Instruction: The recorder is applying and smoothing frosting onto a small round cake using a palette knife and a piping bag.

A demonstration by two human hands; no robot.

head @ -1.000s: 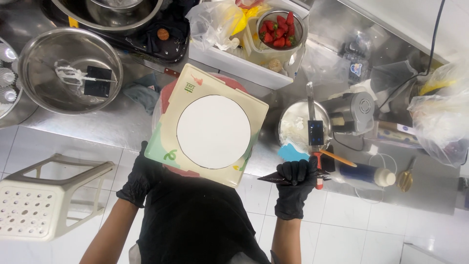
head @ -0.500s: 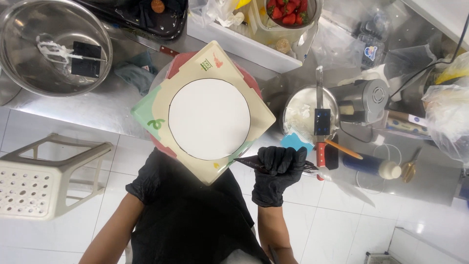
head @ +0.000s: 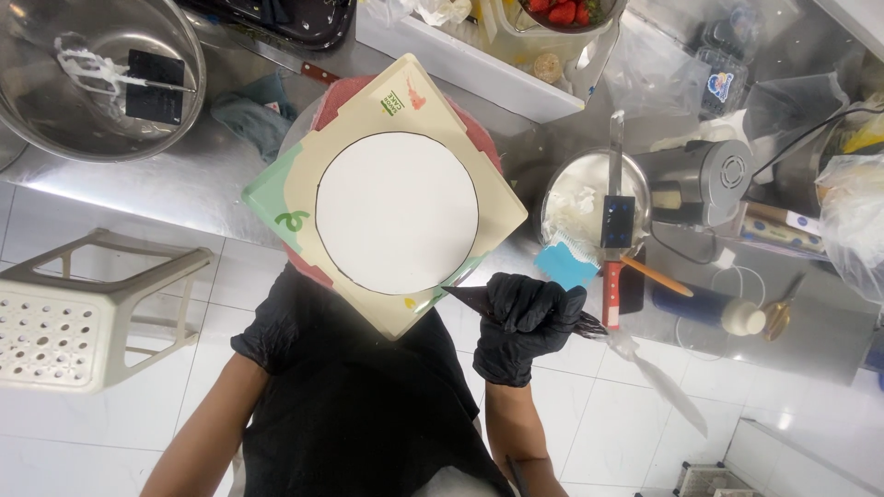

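A cream square board (head: 313, 175) with a white round disc (head: 396, 212) at its centre lies tilted like a diamond over a reddish round base (head: 336, 97) at the steel counter's edge. My left hand (head: 272, 327), in a black glove, is at the board's lower-left edge, its fingers hidden beneath it. My right hand (head: 525, 317), also gloved, is closed on a dark piping bag (head: 470, 294). The bag's pointed tip touches the board's lower-right edge.
A large steel bowl (head: 55, 120) with a scraper sits at the top left, a grey cloth (head: 253, 110) beside it. Right of the board stands a steel bowl of cream (head: 575, 198) with a long knife (head: 614, 221) across it. A white plastic stool (head: 83, 313) stands lower left.
The board has turned onto its corner and sits nearer. My right hand has moved left with the piping bag, bringing the tip to the board's edge.
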